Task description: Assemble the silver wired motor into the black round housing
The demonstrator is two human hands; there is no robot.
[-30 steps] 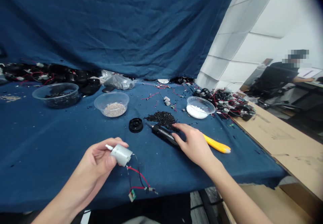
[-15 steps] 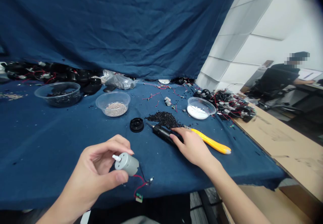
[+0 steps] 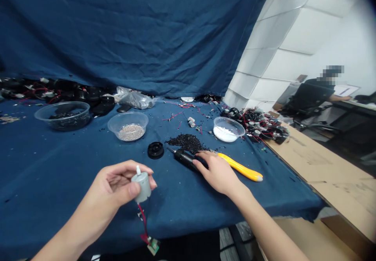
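Observation:
My left hand (image 3: 120,186) pinches a small silver electric motor (image 3: 141,187) between thumb and fingers, with its white shaft tip pointing up. Red and black wires hang from the motor, and a small green circuit board (image 3: 153,247) dangles at their end near the table's front edge. Lying over the handle of a black electric screwdriver (image 3: 184,157), my right hand (image 3: 219,173) has its fingers curled on the grip; the tool's tip points left. A round black plastic part (image 3: 155,150) sits just left of that tip. Beside my right hand lies a yellow-handled tool (image 3: 242,168), its head partly hidden.
Behind the screwdriver is a heap of small black screws or pellets (image 3: 188,141). Clear bowls hold small metallic pieces (image 3: 131,132), white bits (image 3: 225,133) and dark parts (image 3: 69,120). Wired black parts (image 3: 258,122) pile up at the right. A person (image 3: 317,90) sits beyond.
My left hand has turned the motor more upright, so its shaft points up and the wires and board hang lower. My right hand stays on the screwdriver. The view has shifted slightly.

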